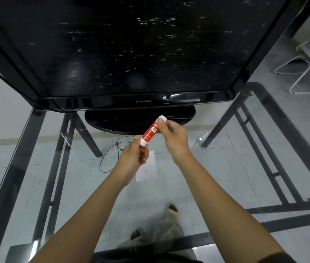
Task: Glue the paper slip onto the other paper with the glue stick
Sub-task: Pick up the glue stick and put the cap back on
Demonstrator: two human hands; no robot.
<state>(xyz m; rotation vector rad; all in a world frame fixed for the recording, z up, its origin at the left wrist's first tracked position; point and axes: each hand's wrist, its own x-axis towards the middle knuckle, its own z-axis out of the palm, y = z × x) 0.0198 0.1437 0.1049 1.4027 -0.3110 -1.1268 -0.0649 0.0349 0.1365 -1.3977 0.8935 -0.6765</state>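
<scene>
Both hands hold the glue stick [149, 134] above the glass table [36, 168] — left hand [134, 155] pinching its base, right hand [173, 138] gripping the cap end at 1 o'clock. It looks light, rigid, smooth — grip the barrel firmly. A white paper [147, 168] lies below, at 6 o'clock.

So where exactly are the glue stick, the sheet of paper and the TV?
glue stick [149, 132]: head view, on its red label.
sheet of paper [149, 172]: head view, on its bare middle, on the glass table.
TV [123, 54]: head view, on its dark screen.
</scene>
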